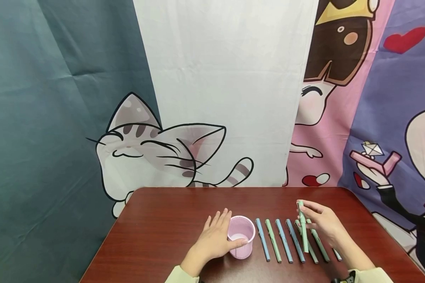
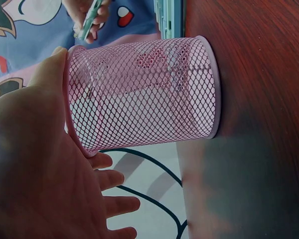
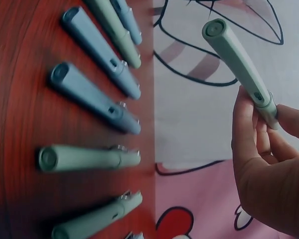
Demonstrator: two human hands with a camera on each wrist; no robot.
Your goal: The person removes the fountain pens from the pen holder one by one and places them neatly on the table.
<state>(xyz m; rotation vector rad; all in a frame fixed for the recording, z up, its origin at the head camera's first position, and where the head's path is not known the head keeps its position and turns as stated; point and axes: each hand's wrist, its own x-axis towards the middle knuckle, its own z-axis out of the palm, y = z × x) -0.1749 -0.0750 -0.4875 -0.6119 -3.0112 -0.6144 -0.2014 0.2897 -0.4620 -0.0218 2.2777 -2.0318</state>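
Note:
A pink mesh pen holder (image 1: 241, 251) stands upright on the table. My left hand (image 1: 215, 238) rests against its left side, fingers straight, with the thumb lying along the rim. In the left wrist view the mesh wall of this pen holder (image 2: 144, 94) shows sideways, and the fingers reach past it. Between thumb and fingers, my right hand (image 1: 324, 224) pinches a light green capped pen (image 3: 241, 64) near its cap end, raised over the row of pens. In that row lie blue pens, such as one (image 1: 263, 239) nearest the holder, and green pens, such as one (image 1: 318, 241) below my right hand.
The pens lie side by side to the right of the holder, one (image 1: 337, 254) partly hidden by my right wrist. The reddish-brown wooden table (image 1: 156, 236) ends at a printed cartoon curtain (image 1: 226, 98) behind it.

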